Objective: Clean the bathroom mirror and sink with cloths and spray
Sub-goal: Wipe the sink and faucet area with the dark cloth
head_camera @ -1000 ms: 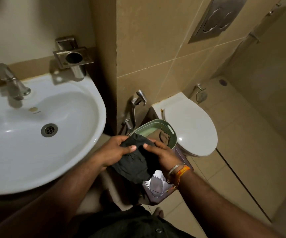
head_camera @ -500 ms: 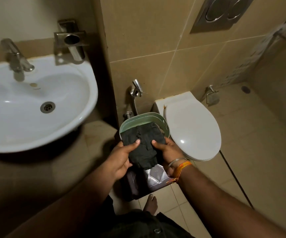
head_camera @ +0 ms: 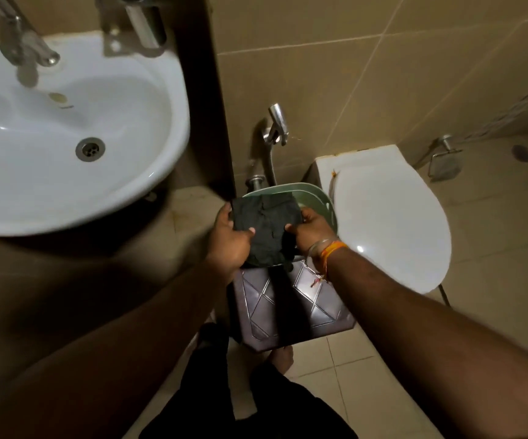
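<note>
Beige tiles cover wall and floor. Both hands hold a dark cloth (head_camera: 267, 228) spread over a green tub (head_camera: 321, 198) on a brown stool (head_camera: 291, 308): left hand (head_camera: 229, 240) and right hand (head_camera: 311, 231) each pinch an edge with closed fingers. White sink (head_camera: 66, 137) sits well left, toilet (head_camera: 389, 223) just right, sprayer (head_camera: 276, 123) behind.

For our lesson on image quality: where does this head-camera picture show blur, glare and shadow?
Head view: motion blur smears the tap and the sink rim; small glare spots sit on the toilet lid; the dim light leaves deep shadow under the sink; both hands and the dark cloth are sharper.
</note>
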